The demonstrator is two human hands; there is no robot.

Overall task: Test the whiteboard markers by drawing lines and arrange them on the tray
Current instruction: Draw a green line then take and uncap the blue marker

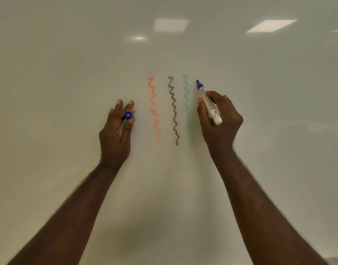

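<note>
A whiteboard (68, 73) fills the view. Three wavy vertical lines are drawn on it: a red line (154, 109), a black line (173, 111) and a green line (186, 108). My right hand (219, 119) grips an uncapped blue marker (208, 103) with a white barrel. Its blue tip points up and left and sits at the board just right of the top of the green line. My left hand (116, 129) pinches the blue cap (128, 115) between thumb and fingers, left of the red line. No tray is in view.
Ceiling lights reflect on the upper part of the board as a bright patch (269, 25) and a dimmer patch (171, 24). Bare board lies to the right of the green line and all around the hands.
</note>
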